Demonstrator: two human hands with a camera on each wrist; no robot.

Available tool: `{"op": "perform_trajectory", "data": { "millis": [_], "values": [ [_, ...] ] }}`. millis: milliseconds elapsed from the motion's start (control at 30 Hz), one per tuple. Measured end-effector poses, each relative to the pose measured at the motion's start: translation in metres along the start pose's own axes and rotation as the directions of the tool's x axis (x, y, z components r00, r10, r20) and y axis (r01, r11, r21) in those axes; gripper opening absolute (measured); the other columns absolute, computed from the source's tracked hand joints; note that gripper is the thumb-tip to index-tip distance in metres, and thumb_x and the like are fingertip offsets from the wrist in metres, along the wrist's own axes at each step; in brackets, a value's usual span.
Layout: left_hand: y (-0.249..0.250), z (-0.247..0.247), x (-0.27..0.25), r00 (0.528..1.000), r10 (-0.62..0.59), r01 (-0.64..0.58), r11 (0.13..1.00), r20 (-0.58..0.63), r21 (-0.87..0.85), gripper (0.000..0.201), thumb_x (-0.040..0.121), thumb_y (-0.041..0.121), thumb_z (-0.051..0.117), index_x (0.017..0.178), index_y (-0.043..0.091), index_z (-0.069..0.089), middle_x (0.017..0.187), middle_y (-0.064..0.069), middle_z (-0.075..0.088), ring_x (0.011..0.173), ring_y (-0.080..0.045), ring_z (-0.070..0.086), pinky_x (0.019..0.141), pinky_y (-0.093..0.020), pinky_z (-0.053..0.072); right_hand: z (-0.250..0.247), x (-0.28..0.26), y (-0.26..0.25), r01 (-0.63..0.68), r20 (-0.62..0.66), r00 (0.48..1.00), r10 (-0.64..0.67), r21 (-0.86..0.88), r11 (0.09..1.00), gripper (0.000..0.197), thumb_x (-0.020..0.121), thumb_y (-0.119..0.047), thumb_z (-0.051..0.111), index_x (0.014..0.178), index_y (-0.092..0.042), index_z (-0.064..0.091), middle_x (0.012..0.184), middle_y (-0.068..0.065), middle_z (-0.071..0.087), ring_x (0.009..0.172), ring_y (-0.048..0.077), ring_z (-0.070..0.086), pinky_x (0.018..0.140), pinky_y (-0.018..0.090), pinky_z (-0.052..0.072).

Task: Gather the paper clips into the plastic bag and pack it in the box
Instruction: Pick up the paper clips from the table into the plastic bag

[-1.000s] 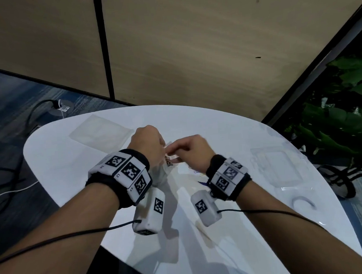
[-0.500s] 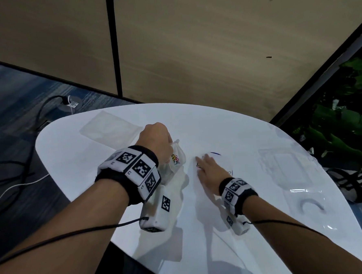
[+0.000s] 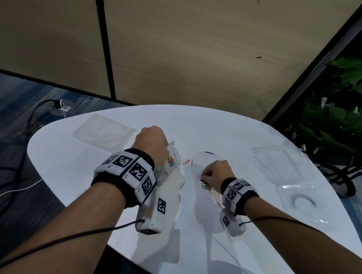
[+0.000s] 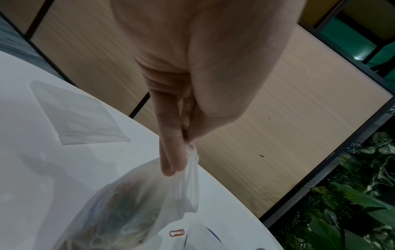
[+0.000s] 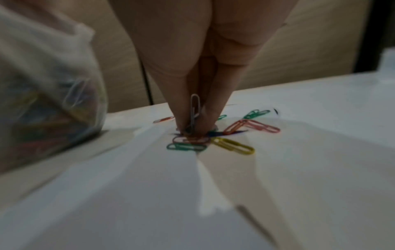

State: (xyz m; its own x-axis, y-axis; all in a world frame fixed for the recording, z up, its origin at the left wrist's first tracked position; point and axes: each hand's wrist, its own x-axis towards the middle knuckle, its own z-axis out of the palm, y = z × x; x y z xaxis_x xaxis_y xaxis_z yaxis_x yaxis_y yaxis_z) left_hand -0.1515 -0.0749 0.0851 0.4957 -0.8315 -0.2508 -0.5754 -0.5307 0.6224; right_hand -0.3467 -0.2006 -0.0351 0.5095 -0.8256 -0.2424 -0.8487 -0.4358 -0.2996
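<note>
Right grip: right hand (image 5: pixel 198 55) fingertips pinch a grey paper clip (image 5: pixel 195 108) (upright) over loose paper clips (image 5: pixel 233 145) on the tabletop (image 3: pixel 245 228).
Left grip: left hand (image 4: pixel 198 67) pinches the plastic bag (image 4: pixel 136 208) rim, clips inside, just left of those.
Box (image 3: pixel 283 164): well right of the bag.

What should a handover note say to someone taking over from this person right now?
Left hand: pinches the rim of the plastic bag, held just above the table; many clips are already inside.
Right hand: fingertips down on the loose paper clips, pinching a silver clip.
One red clip lies apart, between the hands.
Clear plastic box sits open at the right with no bag in it.
Left: bag the remaining clips, close the bag, pack it in the box.
</note>
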Motion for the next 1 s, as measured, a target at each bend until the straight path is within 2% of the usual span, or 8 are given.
{"op": "perform_trajectory", "data": {
  "millis": [167,333,400,633,800,900,933,1000],
  "values": [
    [0.004,0.004,0.000,1.000,0.012,-0.012,1.000,0.006,0.024,0.026,0.093,0.004,0.059,0.114,0.007,0.074,0.116,-0.015,0.073,0.103,-0.031,0.072,0.092,-0.037,0.060,-0.015,0.005,0.020,-0.269,0.111,0.963,0.244,0.387,0.882,0.009,0.071,-0.023,0.084,0.069,-0.016,0.079,0.070,0.001,0.075,0.063,0.009,0.067,0.067,0.018,0.054],
    [0.008,0.009,0.001,1.000,0.005,-0.005,1.000,0.019,0.017,0.027,0.091,0.003,0.058,0.110,0.008,0.076,0.112,-0.013,0.074,0.100,-0.030,0.072,0.089,-0.036,0.060,-0.044,0.006,-0.010,-0.282,0.241,0.958,0.158,0.897,0.340,0.011,0.078,0.001,0.077,0.087,0.007,0.073,0.092,0.021,0.073,0.072,0.018,0.073,0.071,0.022,0.060],
    [0.009,0.012,0.001,1.000,0.007,-0.007,1.000,0.030,0.011,0.026,0.089,0.001,0.059,0.106,0.008,0.077,0.105,-0.014,0.076,0.096,-0.030,0.074,0.087,-0.038,0.062,-0.055,0.000,-0.038,-0.217,0.214,0.976,0.043,0.933,0.289,0.016,0.082,0.002,0.073,0.095,0.010,0.071,0.090,0.016,0.074,0.075,0.017,0.073,0.070,0.018,0.058],
    [0.002,0.008,0.001,0.999,-0.017,0.016,0.999,-0.030,-0.041,0.021,0.091,0.006,0.062,0.105,0.009,0.078,0.107,-0.014,0.075,0.099,-0.032,0.072,0.090,-0.041,0.061,-0.047,-0.007,-0.095,-0.018,0.119,0.982,-0.144,0.827,0.561,0.014,0.087,-0.009,0.070,0.090,0.004,0.075,0.087,0.020,0.075,0.081,0.029,0.073,0.078,0.038,0.061],
    [-0.006,0.001,0.004,0.998,-0.053,0.050,0.990,-0.025,-0.130,0.022,0.090,-0.002,0.060,0.104,0.004,0.077,0.107,-0.020,0.075,0.091,-0.038,0.075,0.085,-0.043,0.063,-0.057,0.008,-0.083,0.022,0.032,0.996,-0.085,0.825,0.564,0.015,0.089,-0.009,0.067,0.092,0.003,0.074,0.087,0.017,0.074,0.084,0.029,0.073,0.074,0.036,0.061],
    [-0.009,-0.002,0.004,0.999,-0.048,0.046,0.991,-0.017,-0.126,0.023,0.090,-0.002,0.060,0.106,0.002,0.076,0.110,-0.020,0.074,0.092,-0.038,0.075,0.086,-0.043,0.063,-0.042,0.018,-0.063,0.186,-0.041,0.982,-0.183,0.334,0.924,0.027,0.096,-0.021,0.056,0.116,-0.013,0.071,0.118,0.003,0.071,0.111,0.022,0.065,0.096,0.031,0.051],
    [-0.010,-0.003,0.004,0.999,-0.044,0.042,0.992,-0.016,-0.121,0.024,0.090,-0.003,0.059,0.107,0.002,0.076,0.110,-0.020,0.074,0.092,-0.037,0.075,0.086,-0.043,0.063,-0.032,0.018,-0.056,0.260,0.045,0.963,-0.264,0.082,0.962,0.034,0.099,-0.026,0.049,0.130,-0.017,0.062,0.137,0.001,0.060,0.127,0.021,0.054,0.107,0.032,0.042],
    [-0.010,-0.004,0.003,0.999,-0.035,0.033,0.993,-0.013,-0.109,0.024,0.090,-0.004,0.059,0.107,0.001,0.076,0.109,-0.019,0.075,0.093,-0.036,0.075,0.086,-0.043,0.063,-0.010,0.012,-0.042,0.419,0.283,0.895,-0.346,-0.265,0.868,0.046,0.104,-0.027,0.037,0.149,-0.018,0.037,0.159,-0.001,0.029,0.146,0.024,0.025,0.117,0.038,0.025]
  ]
}}
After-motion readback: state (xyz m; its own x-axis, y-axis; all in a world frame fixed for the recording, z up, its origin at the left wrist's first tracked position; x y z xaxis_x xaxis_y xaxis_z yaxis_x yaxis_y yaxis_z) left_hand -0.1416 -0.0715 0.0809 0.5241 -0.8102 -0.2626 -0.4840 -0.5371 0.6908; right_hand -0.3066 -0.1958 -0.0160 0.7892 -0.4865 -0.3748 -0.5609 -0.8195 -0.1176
